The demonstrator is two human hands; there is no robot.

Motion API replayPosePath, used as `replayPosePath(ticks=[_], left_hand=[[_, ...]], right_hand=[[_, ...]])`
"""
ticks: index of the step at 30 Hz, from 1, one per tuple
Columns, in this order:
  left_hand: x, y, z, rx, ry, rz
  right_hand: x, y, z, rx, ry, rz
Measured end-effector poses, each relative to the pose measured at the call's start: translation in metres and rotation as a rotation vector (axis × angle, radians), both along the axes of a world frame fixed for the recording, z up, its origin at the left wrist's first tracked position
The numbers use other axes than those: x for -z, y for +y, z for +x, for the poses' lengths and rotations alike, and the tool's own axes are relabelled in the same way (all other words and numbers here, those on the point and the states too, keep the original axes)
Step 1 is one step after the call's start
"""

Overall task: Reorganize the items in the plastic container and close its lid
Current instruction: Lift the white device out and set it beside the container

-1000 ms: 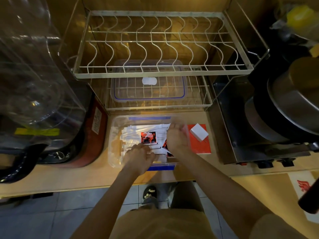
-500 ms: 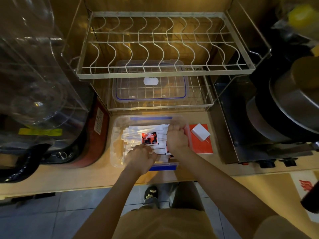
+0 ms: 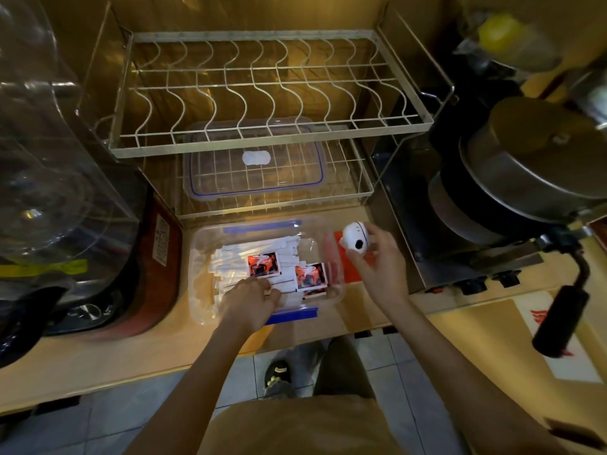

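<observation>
A clear plastic container (image 3: 201,257) with blue clips stands open on the wooden counter. Inside lie several white sachets (image 3: 236,254) and red-and-black packets (image 3: 263,264), one more (image 3: 310,275) to the right. My left hand (image 3: 251,300) reaches into the container's near side, fingers curled down onto the white sachets. My right hand (image 3: 377,261) is raised just right of the container and pinches a small white object with a black spot (image 3: 354,236). The container's clear lid (image 3: 256,162) with a blue seal lies on the lower shelf of the wire rack behind.
A two-tier wire dish rack (image 3: 272,93) stands behind the container. A red card (image 3: 348,264) lies to the container's right. Steel pots (image 3: 525,165) and a black handle (image 3: 558,320) crowd the right; a clear dispenser (image 3: 49,159) fills the left.
My right hand left the container, moved right and lifted the small white object off the red card. A second red packet now shows. My left hand stayed on the sachets.
</observation>
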State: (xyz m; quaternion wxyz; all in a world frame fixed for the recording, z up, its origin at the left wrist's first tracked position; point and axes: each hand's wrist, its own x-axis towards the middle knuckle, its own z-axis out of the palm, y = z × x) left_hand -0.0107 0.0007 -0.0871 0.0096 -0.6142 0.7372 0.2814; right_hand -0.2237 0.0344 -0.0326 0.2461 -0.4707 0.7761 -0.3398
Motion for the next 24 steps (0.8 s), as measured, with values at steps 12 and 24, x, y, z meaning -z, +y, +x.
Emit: replayPosePath(ticks=[12, 24], left_hand=[[-0.001, 0.0, -0.001, 0.015, -0.003, -0.011], [-0.005, 0.0, 0.003, 0.004, 0.049, 0.082]], right_hand=[[0.051, 0.028, -0.017, -0.241, 0.389, 0.298], [0.044, 0.028, -0.012, -0.137, 0.48, 0.217]])
